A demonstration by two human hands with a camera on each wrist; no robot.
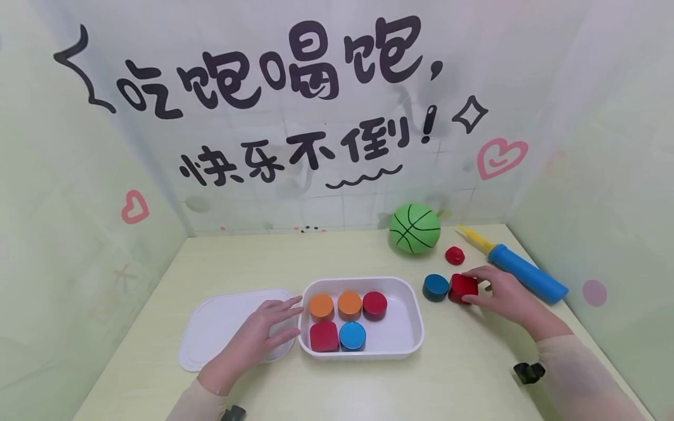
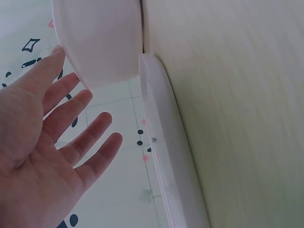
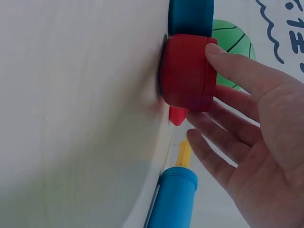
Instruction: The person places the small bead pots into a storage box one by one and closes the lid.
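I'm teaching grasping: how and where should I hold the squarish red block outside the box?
Probably pinch the red block across its near and far sides, the right hand coming from the right: its squarish outline suits that, and the blue block crowds its left.

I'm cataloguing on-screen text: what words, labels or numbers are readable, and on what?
"吃饱喝饱," upper line, on the backdrop
"快乐不倒!" lower line, same backdrop
No readable lettering on the red block, white box, green ball or blue pump.
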